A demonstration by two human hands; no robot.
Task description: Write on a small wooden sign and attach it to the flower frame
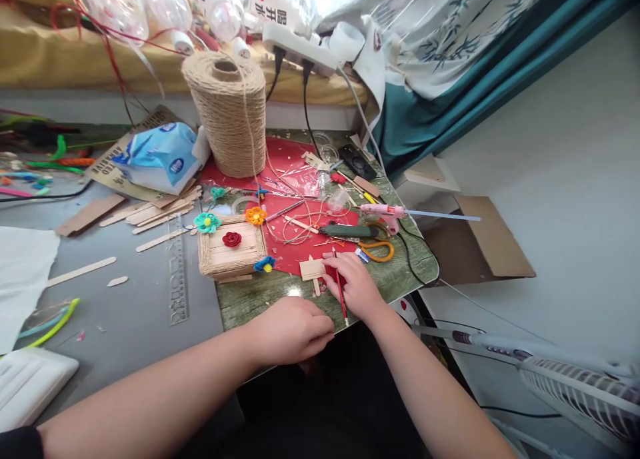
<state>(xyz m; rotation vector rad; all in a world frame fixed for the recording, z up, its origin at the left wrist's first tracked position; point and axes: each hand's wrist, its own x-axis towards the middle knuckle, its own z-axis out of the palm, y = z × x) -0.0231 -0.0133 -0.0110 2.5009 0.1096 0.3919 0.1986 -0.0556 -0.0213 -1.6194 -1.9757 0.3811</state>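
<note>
My right hand is closed around a red pencil, whose eraser end points toward the table's front edge. Its fingertips also touch a small piece made of pale wooden craft sticks, lying flat on the table. My left hand is curled into a fist by the front edge; whatever it may hold is hidden. Left of the small piece sits a wooden-stick box edged with twine. A red rose decorates its top, with blue, orange and green pipe-cleaner flowers at the corners.
Behind the box stands a tall twine spool. A pink glue gun, a dark green utility knife and orange-handled scissors lie beyond my right hand. A clear ruler and loose craft sticks lie to the left.
</note>
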